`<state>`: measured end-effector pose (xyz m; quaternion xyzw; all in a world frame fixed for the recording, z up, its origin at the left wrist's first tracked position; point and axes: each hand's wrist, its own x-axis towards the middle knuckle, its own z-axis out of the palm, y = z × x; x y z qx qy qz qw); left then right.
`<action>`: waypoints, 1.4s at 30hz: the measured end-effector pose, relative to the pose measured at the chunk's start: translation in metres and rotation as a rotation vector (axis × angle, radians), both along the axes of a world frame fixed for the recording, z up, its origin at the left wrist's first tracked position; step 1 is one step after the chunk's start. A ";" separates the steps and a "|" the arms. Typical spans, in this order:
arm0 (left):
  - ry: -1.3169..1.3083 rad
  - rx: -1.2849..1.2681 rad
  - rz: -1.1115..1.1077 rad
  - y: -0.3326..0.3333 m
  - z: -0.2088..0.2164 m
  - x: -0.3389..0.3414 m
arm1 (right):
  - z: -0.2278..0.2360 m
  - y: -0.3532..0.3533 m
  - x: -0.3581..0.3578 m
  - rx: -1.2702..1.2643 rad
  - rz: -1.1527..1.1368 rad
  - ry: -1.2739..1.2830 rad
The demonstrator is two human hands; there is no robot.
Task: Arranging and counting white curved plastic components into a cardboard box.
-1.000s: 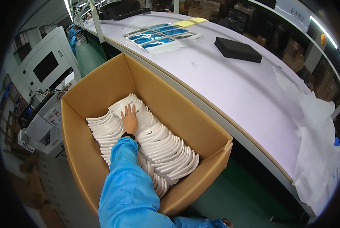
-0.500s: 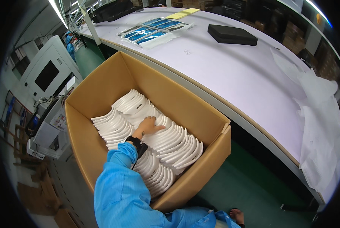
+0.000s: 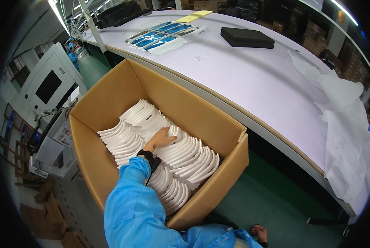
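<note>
An open cardboard box (image 3: 110, 95) stands on the floor beside a long table. It holds rows of white curved plastic parts (image 3: 189, 159) stacked on edge. My left hand (image 3: 162, 138), in a blue sleeve with a black wristband, reaches into the middle of the box. Its fingers curl over the top edge of one white part in the middle row. My right hand (image 3: 259, 233) shows only small at the lower edge, low beside my body. Whether it holds anything cannot be made out.
The long white table (image 3: 251, 74) carries a black flat box (image 3: 247, 38), a sheet of blue packets (image 3: 164, 35), yellow pads and crumpled white plastic bags (image 3: 346, 124) at the right. A white machine with a screen (image 3: 48, 87) stands left of the box. The floor is green.
My left hand has slid from the far-left rows toward the middle of the box and bent its fingers over a part. My head has moved closer to the box.
</note>
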<state>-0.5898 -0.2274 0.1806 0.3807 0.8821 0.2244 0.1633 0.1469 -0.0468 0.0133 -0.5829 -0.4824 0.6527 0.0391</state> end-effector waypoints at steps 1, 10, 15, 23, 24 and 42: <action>0.001 -0.001 0.004 -0.002 -0.006 0.003 | -0.001 0.000 -0.001 0.000 -0.002 0.002; -0.035 -0.462 0.079 0.009 0.017 0.019 | -0.001 -0.006 0.004 0.025 -0.050 0.001; 0.002 -0.487 -0.044 0.006 0.023 0.020 | -0.001 -0.005 0.007 0.041 -0.045 0.051; 0.111 -0.273 -0.079 0.000 0.011 0.018 | 0.003 -0.006 0.004 0.024 -0.063 0.024; 0.109 -0.214 -0.100 -0.002 0.012 0.018 | 0.004 -0.006 0.003 0.020 -0.077 0.016; 0.135 -0.045 -0.075 0.010 0.080 -0.020 | 0.003 -0.003 0.004 0.017 -0.070 0.032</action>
